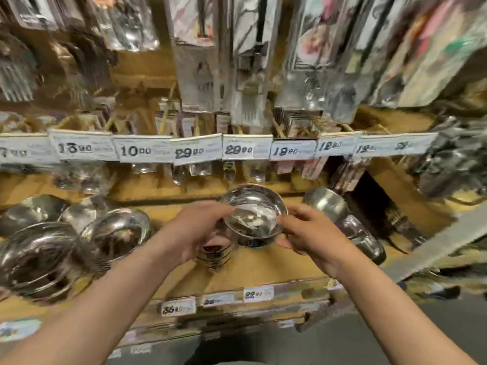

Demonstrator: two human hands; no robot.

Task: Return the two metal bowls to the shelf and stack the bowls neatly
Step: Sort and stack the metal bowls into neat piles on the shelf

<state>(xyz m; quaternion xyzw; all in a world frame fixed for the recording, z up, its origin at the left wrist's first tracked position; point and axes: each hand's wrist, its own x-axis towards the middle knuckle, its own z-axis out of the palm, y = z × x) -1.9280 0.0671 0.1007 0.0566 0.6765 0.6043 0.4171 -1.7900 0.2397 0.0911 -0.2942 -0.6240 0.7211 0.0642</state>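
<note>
At the lower left of the frame, larger shiny bowls [116,230] sit clustered on the wooden shelf [276,262]. Left of centre, the left hand [196,230] curls its fingers around the left rim of a small metal bowl [254,214]. That bowl, at the centre of the frame, is polished steel, mirror-bright, tilted with its opening facing the camera; it is blurred. Just below it stands a stack of bowls [214,255], partly hidden. Right of centre, the right hand [311,230] pinches the bowl's right side. Further right lie steel cups [326,202]. Price tags [195,151] cross the middle.
</note>
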